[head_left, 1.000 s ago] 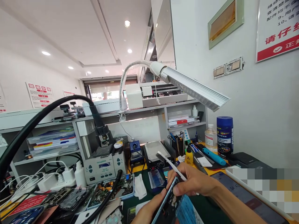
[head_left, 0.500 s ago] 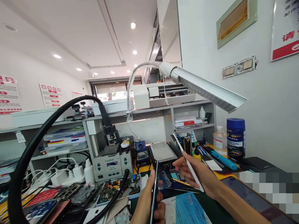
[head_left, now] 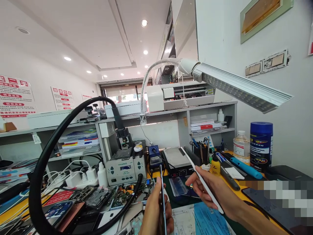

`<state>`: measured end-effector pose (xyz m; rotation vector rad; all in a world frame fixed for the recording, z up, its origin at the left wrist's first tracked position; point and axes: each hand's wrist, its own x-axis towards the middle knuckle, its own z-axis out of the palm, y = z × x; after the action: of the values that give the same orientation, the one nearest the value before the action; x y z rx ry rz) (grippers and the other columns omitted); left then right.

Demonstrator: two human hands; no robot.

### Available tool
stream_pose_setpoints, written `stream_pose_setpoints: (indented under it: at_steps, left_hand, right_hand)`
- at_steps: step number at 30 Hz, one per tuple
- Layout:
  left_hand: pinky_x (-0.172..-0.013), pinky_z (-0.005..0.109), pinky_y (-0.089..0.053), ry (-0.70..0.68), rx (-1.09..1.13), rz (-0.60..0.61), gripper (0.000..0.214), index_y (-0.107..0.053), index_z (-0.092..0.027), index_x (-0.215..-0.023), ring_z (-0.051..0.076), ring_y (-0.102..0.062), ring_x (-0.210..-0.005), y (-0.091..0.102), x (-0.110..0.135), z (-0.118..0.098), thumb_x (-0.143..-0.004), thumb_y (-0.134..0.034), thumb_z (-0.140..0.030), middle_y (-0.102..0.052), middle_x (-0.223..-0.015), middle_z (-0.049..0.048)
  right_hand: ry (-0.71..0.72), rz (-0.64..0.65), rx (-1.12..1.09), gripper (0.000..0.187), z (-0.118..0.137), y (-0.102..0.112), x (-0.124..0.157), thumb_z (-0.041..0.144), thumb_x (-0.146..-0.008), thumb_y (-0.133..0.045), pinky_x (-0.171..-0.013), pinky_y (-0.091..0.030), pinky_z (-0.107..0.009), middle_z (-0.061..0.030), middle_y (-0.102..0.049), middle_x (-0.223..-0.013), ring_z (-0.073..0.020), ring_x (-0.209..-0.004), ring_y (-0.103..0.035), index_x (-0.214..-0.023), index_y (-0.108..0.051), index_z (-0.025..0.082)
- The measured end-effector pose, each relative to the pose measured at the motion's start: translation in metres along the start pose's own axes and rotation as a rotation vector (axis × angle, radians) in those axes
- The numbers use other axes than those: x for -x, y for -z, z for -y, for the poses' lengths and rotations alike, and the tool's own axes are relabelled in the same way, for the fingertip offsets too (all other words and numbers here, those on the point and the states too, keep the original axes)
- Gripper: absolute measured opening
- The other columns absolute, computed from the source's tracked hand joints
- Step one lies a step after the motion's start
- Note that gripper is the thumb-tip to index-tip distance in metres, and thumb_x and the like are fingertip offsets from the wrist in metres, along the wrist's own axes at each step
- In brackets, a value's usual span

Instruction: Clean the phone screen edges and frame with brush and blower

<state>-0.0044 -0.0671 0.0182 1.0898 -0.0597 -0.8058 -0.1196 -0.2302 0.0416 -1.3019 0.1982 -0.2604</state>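
My left hand (head_left: 154, 212) is closed around a thin phone (head_left: 162, 195), held upright and edge-on to the camera, low in the middle of the view. My right hand (head_left: 215, 192) grips a long white brush-like tool (head_left: 201, 179), its dark-tipped end pointing up and left, a little right of the phone and apart from it. Under both hands lie a dark green mat (head_left: 182, 200) and a blue sheet (head_left: 207, 222).
A soldering station (head_left: 124, 169), a hot plate (head_left: 174, 158), a blue can (head_left: 261, 145), a clear bottle (head_left: 241, 147) and a tool holder (head_left: 199, 148) stand behind. Circuit boards (head_left: 105, 197) lie left. A thick black hose (head_left: 61, 130) arcs overhead; a lamp (head_left: 242, 89) hangs right.
The phone has turned from a tilted, face-showing hold to upright and edge-on. My right hand drew the white tool away to the right. The camera lifted and swung left.
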Motion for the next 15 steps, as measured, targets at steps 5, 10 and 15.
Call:
stream_pose_setpoints:
  at_steps: [5,10,15]
  left_hand:
    - [-0.027,0.017,-0.022,-0.049,0.071,0.064,0.086,-0.059,-0.019,-0.105,0.004,-0.029,-0.034,0.004,0.015,-0.007,-0.045,-0.090,-0.074,-0.049,-0.057,-0.0101]
    - [-0.031,0.016,-0.019,-0.120,0.100,0.095,0.067,-0.062,-0.020,-0.105,0.007,-0.038,-0.040,0.011,0.018,-0.007,-0.058,-0.092,-0.058,-0.046,-0.059,-0.0091]
    - [-0.034,0.019,-0.022,-0.168,0.097,0.083,0.059,-0.066,-0.018,-0.107,0.007,-0.040,-0.037,0.015,0.019,-0.004,-0.062,-0.091,-0.048,-0.050,-0.059,-0.0077]
  right_hand:
    - [0.126,-0.028,0.337,0.054,0.001,-0.011,0.010,0.068,-0.098,-0.051,-0.037,-0.025,-0.019,0.0060,-0.048,-0.061,-0.0067,-0.042,-0.029,-0.103,-0.069,0.018]
    - [0.112,0.051,0.595,0.064,0.002,-0.013,0.023,0.073,-0.097,-0.045,-0.048,-0.031,-0.023,0.0051,-0.041,-0.061,-0.0114,-0.053,-0.038,-0.094,-0.072,0.015]
    - [0.126,0.140,0.786,0.068,0.006,-0.016,0.027,0.074,-0.098,-0.039,-0.053,-0.036,-0.025,0.0028,-0.042,-0.067,-0.0146,-0.060,-0.042,-0.095,-0.075,0.016]
